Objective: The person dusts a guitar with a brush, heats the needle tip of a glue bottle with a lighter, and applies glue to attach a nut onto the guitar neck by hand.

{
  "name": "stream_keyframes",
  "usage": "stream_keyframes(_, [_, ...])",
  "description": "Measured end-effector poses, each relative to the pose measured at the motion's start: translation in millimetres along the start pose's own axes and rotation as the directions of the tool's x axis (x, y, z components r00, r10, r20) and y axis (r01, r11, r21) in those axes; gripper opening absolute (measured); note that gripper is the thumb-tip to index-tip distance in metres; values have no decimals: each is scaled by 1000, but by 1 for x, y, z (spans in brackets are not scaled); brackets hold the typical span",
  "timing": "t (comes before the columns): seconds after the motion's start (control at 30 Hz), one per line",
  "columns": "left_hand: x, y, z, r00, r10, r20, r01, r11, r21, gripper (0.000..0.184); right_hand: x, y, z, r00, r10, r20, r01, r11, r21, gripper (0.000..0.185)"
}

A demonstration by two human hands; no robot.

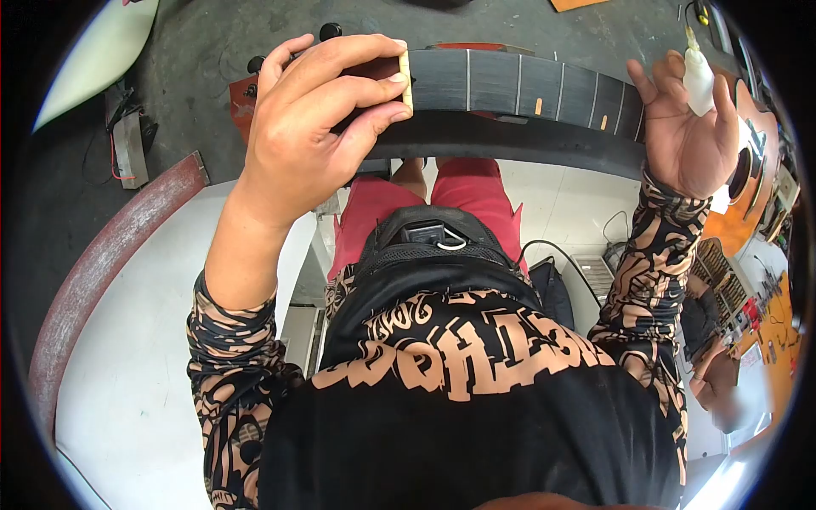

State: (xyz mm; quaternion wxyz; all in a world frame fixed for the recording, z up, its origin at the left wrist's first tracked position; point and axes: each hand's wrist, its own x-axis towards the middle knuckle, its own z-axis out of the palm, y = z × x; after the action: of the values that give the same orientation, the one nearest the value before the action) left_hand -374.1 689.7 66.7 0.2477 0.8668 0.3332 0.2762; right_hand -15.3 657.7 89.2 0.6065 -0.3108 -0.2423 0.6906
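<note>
A guitar lies across the bench, its dark fretboard (493, 82) running from the middle to the right and its orange-brown body (752, 204) at the far right. My left hand (314, 115) is closed at the fretboard's left end. Its thumb and fingertips grip a thin cream guitar nut (406, 89), which sits crosswise against the end of the board. Over the right end of the fretboard, my right hand (690, 140) is palm up, with a small white squeeze bottle (699, 81) held between its fingers, nozzle pointing away from me.
Left of the neck shows part of the reddish headstock (240, 106) with black tuner knobs (330, 31). A curved reddish-brown strip (110, 246) lies by a white surface at left. A metal block (130, 151) stands near it. Another person (714, 374) works at a tool-covered bench at right.
</note>
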Motion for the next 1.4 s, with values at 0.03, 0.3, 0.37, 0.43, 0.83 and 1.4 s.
stream_keyframes(0.03, [-2, 0, 1, 1000, 5, 2, -5, 1000, 2, 19, -3, 3, -1, 1000, -4, -3, 4, 1000, 1, 40])
stream_keyframes(0.3, [-2, 3, 0, 1000, -14, 19, 13, 1000, 18, 18, -5, 3, -1, 999, -11, -32, 11, 1000, -6, 39])
stream_keyframes(0.37, [-2, 4, -1, 1000, -12, 25, 11, 999, 30, 18, -5, 4, -1, 999, -14, -31, 14, 1000, -3, 38])
stream_keyframes(0.43, [-2, 4, -1, 1000, -12, 29, 10, 999, 42, 18, -5, 4, 0, 999, -8, -38, 8, 1000, -5, 38])
stream_keyframes(0.83, [-3, 10, 2, 1000, 1, 23, -3, 997, 78, 17, -10, 7, -3, 999, -9, -46, 9, 1000, -10, 37])
stream_keyframes(1.4, [-2, 11, 4, 998, 56, -2, -56, 997, 61, 20, -14, 14, 1, 991, -55, -121, 55, 998, 1, 37])
